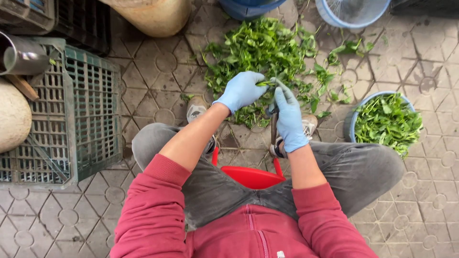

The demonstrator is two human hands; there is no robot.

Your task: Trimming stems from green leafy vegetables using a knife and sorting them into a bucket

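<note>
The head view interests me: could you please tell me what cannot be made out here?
- Stem: mostly covered by left hand and right hand.
- Red stool: largely hidden by the legs.
- Light blue tub and tan sack: cut by the top edge.
- Metal scoop: cut by the left edge.

Blue gloves on left hand (242, 91) and right hand (290, 118), red zipped sweatshirt, grey trousers.

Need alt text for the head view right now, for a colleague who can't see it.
Seen from above, a seated person in blue gloves holds a green sprig between the left hand and right hand, the right also gripping a knife handle. A pile of greens lies on the paved floor ahead, a blue bowl of picked leaves to the right, a green crate to the left.
</note>
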